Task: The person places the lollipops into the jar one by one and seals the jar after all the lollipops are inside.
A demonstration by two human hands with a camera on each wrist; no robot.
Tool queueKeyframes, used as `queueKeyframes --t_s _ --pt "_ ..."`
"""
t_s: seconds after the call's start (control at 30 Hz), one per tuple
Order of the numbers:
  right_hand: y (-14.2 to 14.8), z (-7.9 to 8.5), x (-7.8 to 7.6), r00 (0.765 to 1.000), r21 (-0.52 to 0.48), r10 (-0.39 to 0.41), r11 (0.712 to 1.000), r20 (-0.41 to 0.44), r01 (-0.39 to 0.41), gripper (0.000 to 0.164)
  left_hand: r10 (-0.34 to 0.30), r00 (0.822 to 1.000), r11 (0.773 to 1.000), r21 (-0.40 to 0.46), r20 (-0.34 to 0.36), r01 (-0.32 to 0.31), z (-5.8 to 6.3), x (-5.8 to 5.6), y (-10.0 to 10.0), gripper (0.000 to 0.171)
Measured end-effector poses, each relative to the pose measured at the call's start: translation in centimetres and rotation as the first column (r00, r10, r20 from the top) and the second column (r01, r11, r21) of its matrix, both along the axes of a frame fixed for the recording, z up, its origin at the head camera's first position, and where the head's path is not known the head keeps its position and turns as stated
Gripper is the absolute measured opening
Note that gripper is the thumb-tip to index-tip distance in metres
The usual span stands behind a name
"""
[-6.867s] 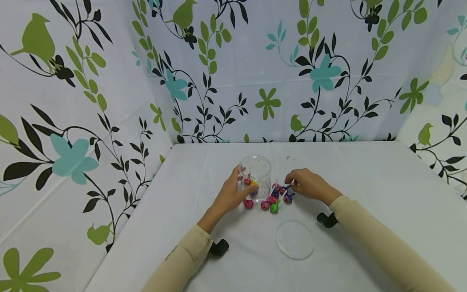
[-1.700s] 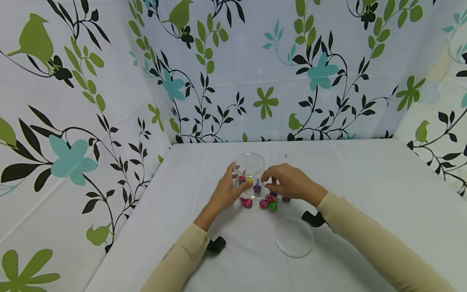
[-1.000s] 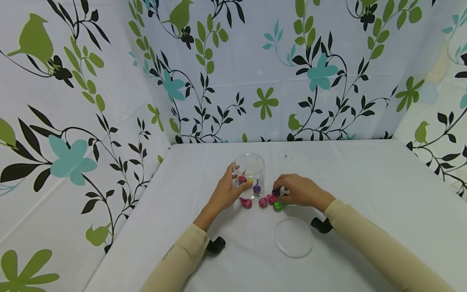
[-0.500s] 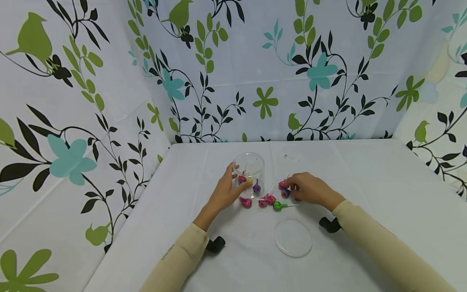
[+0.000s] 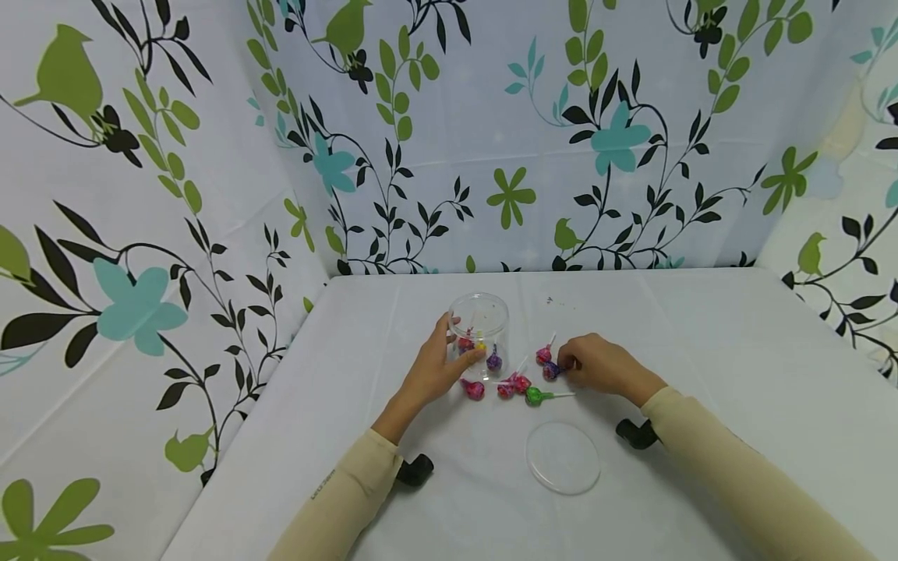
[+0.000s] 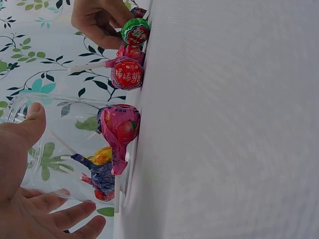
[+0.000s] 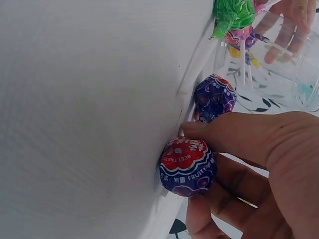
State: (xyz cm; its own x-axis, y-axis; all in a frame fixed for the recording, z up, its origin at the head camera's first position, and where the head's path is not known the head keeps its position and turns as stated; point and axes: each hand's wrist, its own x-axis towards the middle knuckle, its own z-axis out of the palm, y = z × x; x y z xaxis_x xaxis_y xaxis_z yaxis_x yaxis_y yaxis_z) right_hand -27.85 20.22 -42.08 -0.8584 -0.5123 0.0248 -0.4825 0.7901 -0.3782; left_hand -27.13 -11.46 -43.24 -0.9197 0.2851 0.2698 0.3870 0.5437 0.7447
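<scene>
My left hand (image 5: 440, 360) grips a clear plastic jar (image 5: 480, 315) from its left side, thumb in front. Inside the upright jar are several wrapped lollipops, including a purple lollipop (image 5: 494, 358). In the right wrist view, my right hand (image 7: 259, 174) pinches a purple-and-red lollipop (image 7: 187, 167) between thumb and fingers, close to the table; in the head view this lollipop is hidden by the hand. Just left of the right fingers lie another purple lollipop (image 5: 550, 371) and a pink lollipop (image 5: 543, 354). A green lollipop (image 5: 535, 396) lies nearer to me.
Pink lollipops (image 5: 507, 389) lie in front of the jar, one of them (image 5: 473, 389) against its base. A clear round lid (image 5: 563, 458) lies flat on the white table (image 5: 393, 312) nearer to me. Patterned curtains (image 5: 449, 140) stand behind and at both sides.
My right hand has drawn back from beside the jar to the right, and the loose lollipops there now lie spread apart. The green lollipop has turned, its stick pointing right. My left hand keeps the jar.
</scene>
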Motion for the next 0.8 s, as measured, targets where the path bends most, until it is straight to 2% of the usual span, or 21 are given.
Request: queueKeyframes --t_s 0.2,0.8 --pt "0.5 0.1 0.2 0.999 -0.032 -0.003 0.999 -0.033 0.002 0.015 0.0 1.0 1.0 -0.002 -0.003 0.0 0.0 0.1 0.0 0.091" --pt "0.6 2.1 0.1 0.997 -0.072 0.006 0.997 -0.08 -0.012 0.013 0.006 1.0 1.0 0.001 0.011 -0.006 0.0 0.1 0.0 0.091"
